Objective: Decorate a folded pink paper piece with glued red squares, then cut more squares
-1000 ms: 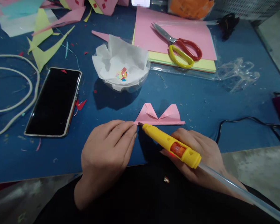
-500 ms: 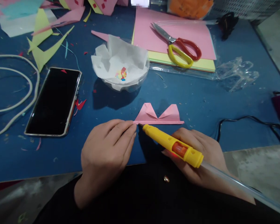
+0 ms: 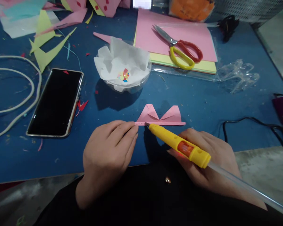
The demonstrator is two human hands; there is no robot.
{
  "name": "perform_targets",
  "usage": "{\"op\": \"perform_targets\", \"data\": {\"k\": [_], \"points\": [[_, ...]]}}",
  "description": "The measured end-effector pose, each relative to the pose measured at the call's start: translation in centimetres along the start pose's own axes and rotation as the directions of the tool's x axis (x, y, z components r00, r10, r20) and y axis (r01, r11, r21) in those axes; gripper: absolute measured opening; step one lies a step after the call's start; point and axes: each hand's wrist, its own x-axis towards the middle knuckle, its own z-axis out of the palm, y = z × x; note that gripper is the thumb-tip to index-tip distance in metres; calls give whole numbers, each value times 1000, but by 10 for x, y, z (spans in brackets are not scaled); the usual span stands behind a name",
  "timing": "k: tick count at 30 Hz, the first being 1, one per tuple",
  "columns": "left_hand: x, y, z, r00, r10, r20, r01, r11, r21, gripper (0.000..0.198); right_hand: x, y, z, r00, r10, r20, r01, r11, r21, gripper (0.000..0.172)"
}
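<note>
A folded pink paper piece with two peaks and a narrow strip along its lower edge lies flat on the blue table. The fingertips of my left hand press on the strip's left end, fingers held together. In my right hand is a yellow glue gun with a clear glue stick sticking out of its back. Its dark nozzle touches or hovers just over the strip, a little right of my left fingertips. A red glow shows by the gun's body. My right fingers are partly hidden under it.
Beyond the paper stands a bowl lined with white paper, holding small coloured scraps. A phone and white cable are at left. Scissors rest on coloured paper sheets. A black cord runs at right.
My right hand has moved the glue gun slightly to the right, its nozzle passing along the pink strip. My left hand stays in place on the paper.
</note>
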Motion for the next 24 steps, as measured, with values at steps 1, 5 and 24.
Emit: {"op": "perform_targets", "data": {"k": [1, 5, 24], "points": [[0, 0, 0, 1000, 1, 0, -1, 1000, 0, 20, 0, 0, -1, 1000, -4, -9, 4, 1000, -3, 25], [-1, 1, -1, 1000, 1, 11, -1, 1000, 3, 19, 1, 0, -6, 1000, -24, -4, 24, 1000, -3, 21], [-1, 0, 2, 1000, -6, 12, 6, 1000, -19, 18, 33, -2, -37, 993, -62, 102, 72, 993, -89, 27]]}}
